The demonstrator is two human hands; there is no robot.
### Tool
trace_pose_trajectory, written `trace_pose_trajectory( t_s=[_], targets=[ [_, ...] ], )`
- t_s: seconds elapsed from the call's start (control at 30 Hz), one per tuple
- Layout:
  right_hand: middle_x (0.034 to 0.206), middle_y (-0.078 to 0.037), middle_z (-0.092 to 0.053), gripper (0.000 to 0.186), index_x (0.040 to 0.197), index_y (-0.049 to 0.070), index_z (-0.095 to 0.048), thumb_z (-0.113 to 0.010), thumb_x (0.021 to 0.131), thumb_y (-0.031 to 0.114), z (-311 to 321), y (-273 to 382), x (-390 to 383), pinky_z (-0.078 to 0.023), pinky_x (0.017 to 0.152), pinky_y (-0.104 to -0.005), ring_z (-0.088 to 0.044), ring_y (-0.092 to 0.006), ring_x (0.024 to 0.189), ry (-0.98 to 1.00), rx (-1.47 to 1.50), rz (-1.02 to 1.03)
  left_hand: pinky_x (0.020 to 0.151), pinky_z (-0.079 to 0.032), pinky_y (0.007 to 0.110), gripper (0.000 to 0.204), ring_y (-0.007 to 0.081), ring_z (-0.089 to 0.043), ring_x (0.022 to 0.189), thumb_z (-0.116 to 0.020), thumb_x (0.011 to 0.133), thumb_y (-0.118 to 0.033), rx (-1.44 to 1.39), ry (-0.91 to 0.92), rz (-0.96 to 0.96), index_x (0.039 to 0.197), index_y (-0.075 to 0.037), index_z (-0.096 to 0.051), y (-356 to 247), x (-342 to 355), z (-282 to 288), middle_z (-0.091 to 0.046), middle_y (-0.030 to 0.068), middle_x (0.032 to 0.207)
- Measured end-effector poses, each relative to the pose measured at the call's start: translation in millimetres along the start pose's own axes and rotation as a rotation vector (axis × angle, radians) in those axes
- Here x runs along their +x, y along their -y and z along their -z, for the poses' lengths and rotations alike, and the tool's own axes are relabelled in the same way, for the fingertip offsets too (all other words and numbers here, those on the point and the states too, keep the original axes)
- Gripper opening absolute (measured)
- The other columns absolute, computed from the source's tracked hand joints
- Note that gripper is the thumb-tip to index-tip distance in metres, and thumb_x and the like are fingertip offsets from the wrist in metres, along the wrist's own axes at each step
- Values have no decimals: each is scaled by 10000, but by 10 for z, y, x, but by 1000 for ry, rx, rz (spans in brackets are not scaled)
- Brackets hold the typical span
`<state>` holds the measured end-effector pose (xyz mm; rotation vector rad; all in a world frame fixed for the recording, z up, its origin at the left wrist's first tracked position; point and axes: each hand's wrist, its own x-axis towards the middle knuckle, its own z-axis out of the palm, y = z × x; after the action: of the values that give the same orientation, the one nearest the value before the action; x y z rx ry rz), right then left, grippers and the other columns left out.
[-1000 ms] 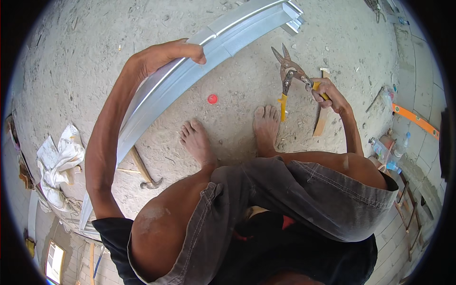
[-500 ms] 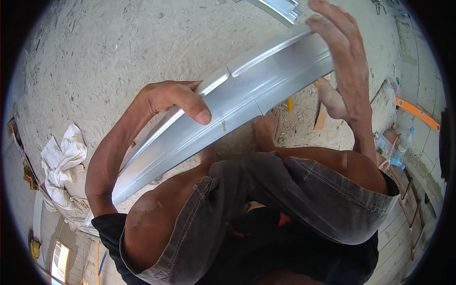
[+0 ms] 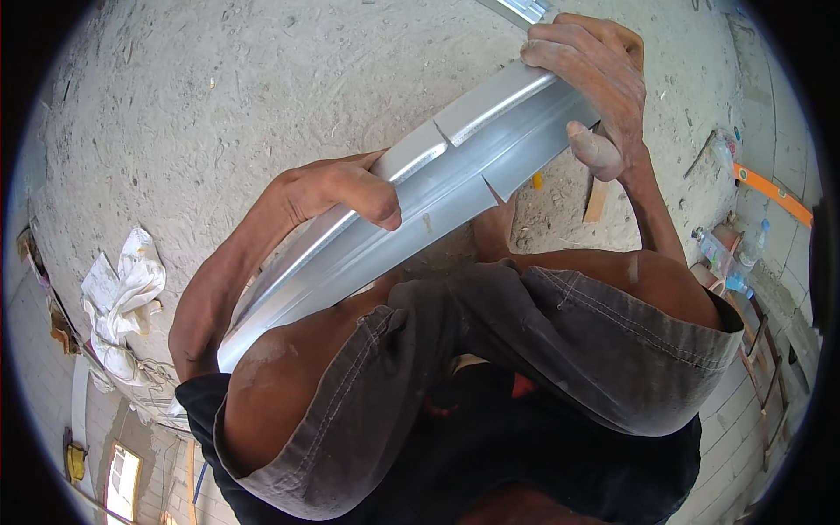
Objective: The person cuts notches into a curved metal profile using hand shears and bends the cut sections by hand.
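Note:
A long, shiny metal channel [image 3: 350, 258] lies slanted across my lap, from beside my left knee up to the far right. Both of its side flanges are cut through near the middle, and the cuts gape open. My left hand [image 3: 341, 194] grips the channel left of the cuts, thumb pressed inside and fingers hidden behind the far flange. Toward the far right end, my right hand [image 3: 599, 83] is wrapped over the far flange, its thumb near the closer edge.
Another metal channel [image 3: 518, 9] lies on the dusty floor at the top. To the right are an orange spirit level [image 3: 773, 192], a plastic bottle [image 3: 752, 249] and a wooden strip [image 3: 597, 200]. A white sack [image 3: 127, 297] lies crumpled on the left.
My right hand has closed over the channel's far end and moved left and slightly down. The channel now bends at its cuts, which have widened into gaps.

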<state>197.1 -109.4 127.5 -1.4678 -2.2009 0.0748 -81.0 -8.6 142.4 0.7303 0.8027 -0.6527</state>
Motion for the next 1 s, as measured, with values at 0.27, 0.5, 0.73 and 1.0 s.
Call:
trace_pose_trajectory(
  t_s=[0.27, 0.5, 0.73, 1.0],
  targets=[
    [976, -101, -625, 530, 973, 23, -623, -414, 776, 468, -1049, -305, 112, -354, 937, -360, -551, -261, 969, -81, 843, -59, 913, -443, 329, 911, 303, -590, 1011, -719, 445, -154, -354, 7, 26, 1281, 107, -467, 147, -29, -2, -604, 242, 1107],
    [1001, -125, -598, 592, 963, -23, -609, -423, 755, 499, -1152, -177, 253, -416, 848, -351, -548, -224, 923, 67, 1188, -125, 876, -478, 316, 899, 351, -634, 929, -715, 431, -118, -362, -55, -81, 1260, 138, -481, 106, -193, 26, -631, 276, 1060],
    [820, -124, -584, 540, 839, -26, -590, -426, 732, 477, -859, -126, 211, -432, 678, -362, -533, -214, 739, 289, 940, -191, 807, -526, 323, 824, 367, -662, 869, -714, 455, -88, -659, 95, -187, 1221, 146, -520, 280, -287, 152, -638, 298, 1057],
    [743, -177, -574, 390, 824, -45, -592, -499, 685, 307, -330, -108, 86, -426, 690, -371, -518, -232, 702, 479, 776, -336, 790, -501, 407, 772, 348, -659, 931, -746, 697, -575, 504, -373, -356, 1133, 53, -642, 525, -630, -35, -685, 233, 929]
  ],
)
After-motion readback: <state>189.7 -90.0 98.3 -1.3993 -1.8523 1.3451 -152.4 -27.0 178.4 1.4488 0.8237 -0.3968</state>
